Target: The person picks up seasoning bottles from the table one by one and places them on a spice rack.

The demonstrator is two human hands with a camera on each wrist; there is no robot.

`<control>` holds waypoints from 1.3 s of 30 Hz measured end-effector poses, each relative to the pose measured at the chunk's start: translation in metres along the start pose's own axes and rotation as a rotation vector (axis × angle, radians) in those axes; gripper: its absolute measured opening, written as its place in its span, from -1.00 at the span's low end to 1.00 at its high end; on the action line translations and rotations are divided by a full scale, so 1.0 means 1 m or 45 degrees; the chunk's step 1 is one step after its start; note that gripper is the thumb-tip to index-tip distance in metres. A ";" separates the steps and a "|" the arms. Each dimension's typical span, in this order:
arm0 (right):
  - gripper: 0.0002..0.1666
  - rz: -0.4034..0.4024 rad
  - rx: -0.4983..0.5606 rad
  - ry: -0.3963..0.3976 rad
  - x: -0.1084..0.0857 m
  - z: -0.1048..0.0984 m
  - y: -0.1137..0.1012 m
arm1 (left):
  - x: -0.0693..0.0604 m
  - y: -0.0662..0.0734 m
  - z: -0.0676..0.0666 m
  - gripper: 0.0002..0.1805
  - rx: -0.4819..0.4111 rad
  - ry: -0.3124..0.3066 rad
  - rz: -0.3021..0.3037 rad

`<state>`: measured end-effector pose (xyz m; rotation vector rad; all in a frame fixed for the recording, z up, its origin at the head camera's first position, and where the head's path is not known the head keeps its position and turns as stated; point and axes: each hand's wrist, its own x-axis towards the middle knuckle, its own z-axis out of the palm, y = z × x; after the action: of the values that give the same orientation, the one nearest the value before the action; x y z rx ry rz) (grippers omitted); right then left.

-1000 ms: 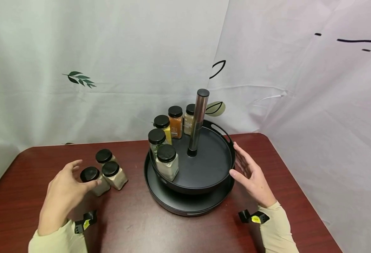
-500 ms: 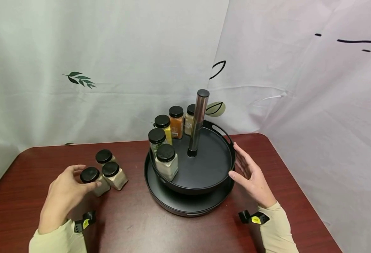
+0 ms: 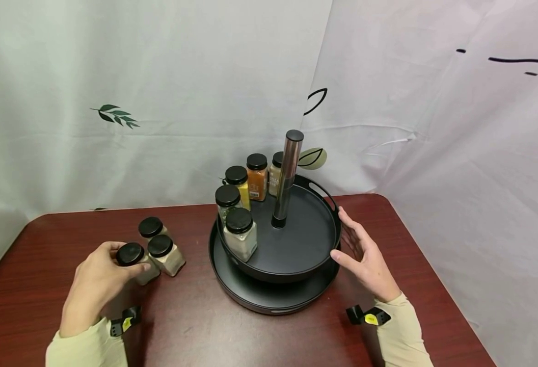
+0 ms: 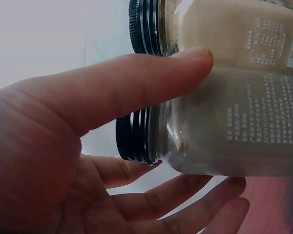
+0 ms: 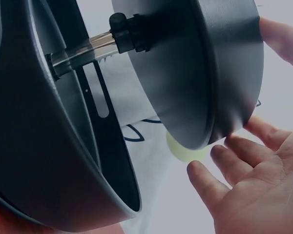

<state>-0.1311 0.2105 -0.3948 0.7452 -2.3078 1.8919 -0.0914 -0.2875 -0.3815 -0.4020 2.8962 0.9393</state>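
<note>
My left hand (image 3: 93, 285) grips a glass spice jar (image 3: 130, 253) with a black lid, one of three pale-filled jars at the left. In the left wrist view its thumb (image 4: 151, 80) crosses the held jar, while the other fingers (image 4: 161, 200) curl along the far side. My right hand (image 3: 367, 260) touches the right side of the black upper tray (image 3: 303, 244) with thumb and fingers extended. Along that tray's left and back edge stand several filled jars, including a whitish one (image 3: 240, 239), a yellow one (image 3: 243, 196) and an orange one (image 3: 257, 183).
Under the upper tray lies a wider black lower tray (image 3: 269, 300). A shiny post (image 3: 286, 183) rises from the middle. Two more jars, a front one (image 3: 170, 260) and a rear one (image 3: 152, 228), stand close by the held jar. White printed cloth (image 3: 182, 102) hangs behind the table.
My left thumb and fingers have closed around the near jar. The upper tray has turned slightly, its front jar shifting left and back jars right. My right thumb has moved slightly left.
</note>
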 end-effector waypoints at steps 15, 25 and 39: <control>-0.41 -0.071 -0.097 0.097 0.001 0.003 0.001 | 0.002 0.004 0.001 0.00 -0.003 -0.032 -0.060; -0.46 -0.072 -0.025 0.097 0.002 0.001 0.004 | 0.002 0.003 0.005 -0.03 -0.012 -0.004 -0.058; -0.26 -0.037 0.066 0.088 0.002 0.002 0.003 | 0.001 0.005 0.009 -0.02 -0.003 0.029 -0.078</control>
<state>-0.1334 0.2087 -0.3973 0.7034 -2.2033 1.9401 -0.0937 -0.2786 -0.3864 -0.5020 2.8850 0.9349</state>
